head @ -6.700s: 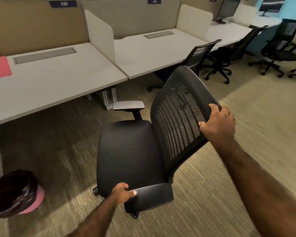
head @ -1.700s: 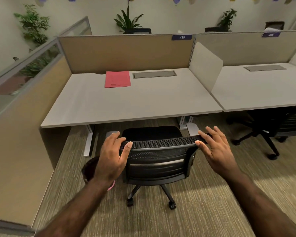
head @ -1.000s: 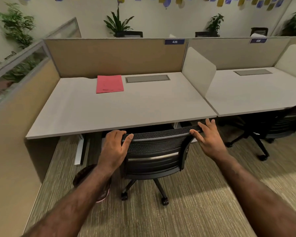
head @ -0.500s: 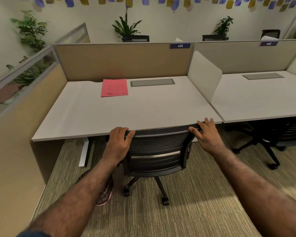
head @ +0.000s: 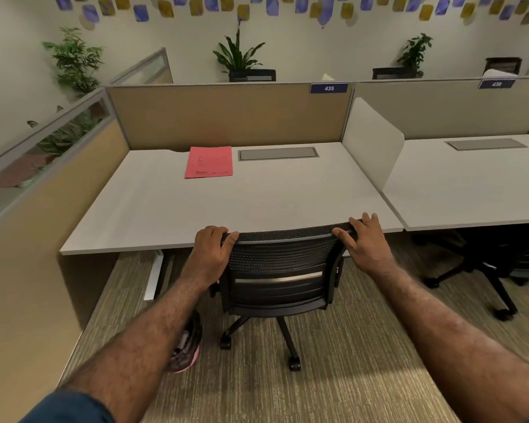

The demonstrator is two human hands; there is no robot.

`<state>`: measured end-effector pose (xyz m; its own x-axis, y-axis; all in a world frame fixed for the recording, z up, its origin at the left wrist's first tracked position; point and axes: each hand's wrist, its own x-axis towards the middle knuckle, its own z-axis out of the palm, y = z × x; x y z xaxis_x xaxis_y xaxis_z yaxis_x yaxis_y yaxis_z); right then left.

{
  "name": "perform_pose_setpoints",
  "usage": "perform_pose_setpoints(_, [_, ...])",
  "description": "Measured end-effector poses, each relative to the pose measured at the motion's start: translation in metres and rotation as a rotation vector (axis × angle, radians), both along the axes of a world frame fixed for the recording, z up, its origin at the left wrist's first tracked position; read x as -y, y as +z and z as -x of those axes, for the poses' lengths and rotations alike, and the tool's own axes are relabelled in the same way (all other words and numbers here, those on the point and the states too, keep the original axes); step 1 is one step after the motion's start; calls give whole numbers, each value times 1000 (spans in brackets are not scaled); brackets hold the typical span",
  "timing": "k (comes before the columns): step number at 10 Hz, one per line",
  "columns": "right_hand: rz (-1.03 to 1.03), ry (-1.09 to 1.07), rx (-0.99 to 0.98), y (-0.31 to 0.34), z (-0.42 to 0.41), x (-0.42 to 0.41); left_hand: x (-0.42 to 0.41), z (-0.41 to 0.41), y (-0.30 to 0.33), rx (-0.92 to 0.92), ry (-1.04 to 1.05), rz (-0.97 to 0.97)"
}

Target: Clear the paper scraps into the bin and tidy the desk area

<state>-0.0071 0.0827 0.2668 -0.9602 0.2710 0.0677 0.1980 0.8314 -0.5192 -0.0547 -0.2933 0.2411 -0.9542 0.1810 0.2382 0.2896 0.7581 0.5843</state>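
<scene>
While my left hand [head: 209, 254] curls over the left top corner of the chair [head: 280, 270], fingers wrapped over the mesh rim and thumb on the near side, my right hand [head: 365, 244] lies on the right corner with the fingers looser, spread along the top edge and the thumb pointing inward. Both hold the chair back. The chair stands tucked against the desk [head: 257, 203], its backrest top right at the front edge and its seat hidden beneath. The desk top carries a pink folder [head: 209, 162] lying flat near the back, just left of a grey cable hatch [head: 278, 153]. I see no loose scraps on the surface. The bin [head: 187, 346] sits on the carpet to the left of the chair base, mostly hidden behind my left forearm; only a dark liner and a pink rim show. A white divider [head: 371, 145] stands upright at the desk's right edge.
</scene>
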Motion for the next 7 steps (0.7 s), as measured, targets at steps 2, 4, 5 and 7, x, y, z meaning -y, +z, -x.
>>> perform_pose_setpoints(2, [-2, 9, 5, 0, 12, -10, -11, 5, 1, -5, 23, 34])
perform_pose_setpoints(4, [-51, 36, 27, -1, 14, -17, -18, 5, 4, 2, 25, 82])
perform_pose_setpoints(5, [-127, 47, 60, 3, 13, -17, -17, 3, 7, -11, 23, 139])
perform_pose_setpoints(7, [-327, 124, 7, 16, 15, 1, -22, 10, 28, -127, 93, 51])
